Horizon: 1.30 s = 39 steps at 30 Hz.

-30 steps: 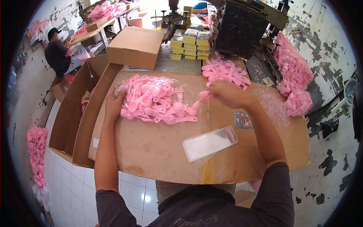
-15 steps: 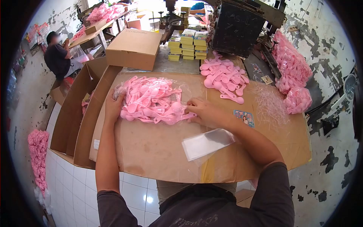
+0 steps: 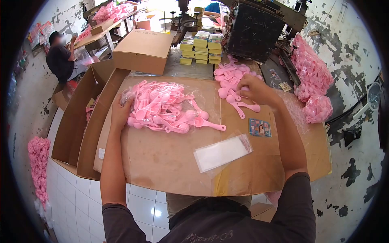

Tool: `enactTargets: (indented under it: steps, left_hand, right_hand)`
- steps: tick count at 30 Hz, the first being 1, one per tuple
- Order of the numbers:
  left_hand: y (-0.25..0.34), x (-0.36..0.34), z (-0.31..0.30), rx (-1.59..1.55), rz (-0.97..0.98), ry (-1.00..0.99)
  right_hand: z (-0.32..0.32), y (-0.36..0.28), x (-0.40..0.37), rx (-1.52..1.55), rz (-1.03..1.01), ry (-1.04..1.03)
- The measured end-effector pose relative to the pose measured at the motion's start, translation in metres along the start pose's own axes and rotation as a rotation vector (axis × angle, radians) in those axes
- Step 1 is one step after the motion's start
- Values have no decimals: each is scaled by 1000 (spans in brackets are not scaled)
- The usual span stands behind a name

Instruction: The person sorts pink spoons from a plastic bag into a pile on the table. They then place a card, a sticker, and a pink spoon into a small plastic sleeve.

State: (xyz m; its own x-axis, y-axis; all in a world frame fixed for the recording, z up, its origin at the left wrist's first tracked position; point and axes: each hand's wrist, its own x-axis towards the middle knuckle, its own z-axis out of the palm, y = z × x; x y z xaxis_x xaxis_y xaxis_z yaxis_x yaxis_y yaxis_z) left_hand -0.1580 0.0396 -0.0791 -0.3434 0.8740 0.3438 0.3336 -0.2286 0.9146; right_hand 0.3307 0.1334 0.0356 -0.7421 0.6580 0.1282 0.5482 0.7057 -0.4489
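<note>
A clear plastic bag full of pink plastic measuring spoons lies on the cardboard-covered table, its mouth toward the right. My left hand grips the bag's left edge, fingers bent around the plastic. One pink spoon sticks out at the bag's right end, handle pointing right. My right hand is over the loose pile of pink spoons, its fingers curled together at the pile's right side. Whatever lies between those fingertips is hidden.
Flat clear plastic sleeves and a stack of printed cards lie nearer me. A cardboard box, stacked yellow-edged cards and a black machine stand behind. Open cartons flank the left; a person sits beyond.
My right hand has left the bag's mouth and moved up and right to the loose spoons. A spoon now protrudes from the bag's right end. My left hand stays on the bag.
</note>
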Motion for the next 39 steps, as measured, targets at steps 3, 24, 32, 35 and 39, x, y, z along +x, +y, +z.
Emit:
enactTargets:
  steps: [3, 24, 32, 35, 39]
  left_hand:
    - [1, 0, 0, -14, -1, -1]
    - [2, -1, 1, -12, -6, 16]
    - [4, -1, 1, -16, -31, 5]
    - [6, -1, 1, -3, -29, 16]
    - [1, 1, 0, -32, -22, 6]
  right_hand:
    - [49, -13, 1, 175, -140, 28]
    - [86, -42, 20, -50, 38, 152]
    - [125, -37, 34, -141, 221, 157]
    - [103, -62, 42, 110, 426, 26]
    - [119, -76, 41, 351, 256, 109]
